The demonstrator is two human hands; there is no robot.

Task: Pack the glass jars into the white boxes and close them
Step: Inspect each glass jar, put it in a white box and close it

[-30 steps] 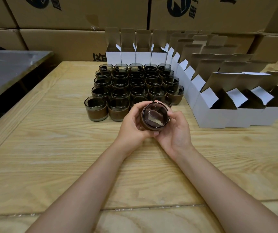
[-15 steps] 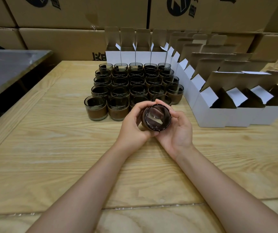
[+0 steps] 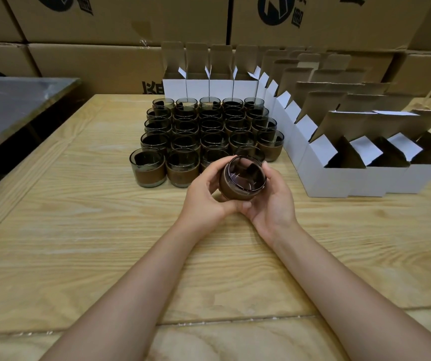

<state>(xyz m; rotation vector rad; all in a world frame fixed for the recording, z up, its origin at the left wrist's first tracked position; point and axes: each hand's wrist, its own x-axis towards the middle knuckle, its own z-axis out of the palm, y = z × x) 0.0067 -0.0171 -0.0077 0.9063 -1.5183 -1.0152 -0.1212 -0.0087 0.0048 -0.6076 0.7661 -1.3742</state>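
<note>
The glass jar [image 3: 243, 178] sits between your two palms, lifted off the table [image 3: 79, 230], its mouth turned up toward you and its brown band showing on the lower left side. Your left hand [image 3: 204, 194] curls round that banded side, thumb over the top edge. Your right hand [image 3: 271, 204] cups it from below and from the right, thumb against the rim. Both hands are closed snugly on the jar, with no slack that I can see.

Over the last second the jar has hardly travelled. It has only turned and tipped a little in your hands, so more of the band now shows. That reads as an inspection or a reorienting, not yet a move to pack.

Just beyond your fingers stands the block of remaining jars [image 3: 204, 131], upright in rows. To the right of the grip, near but apart, the closest white box [image 3: 326, 178] stands with its flaps up. Nothing is packed from this jar yet; it probably needs righting before it goes in.
</note>
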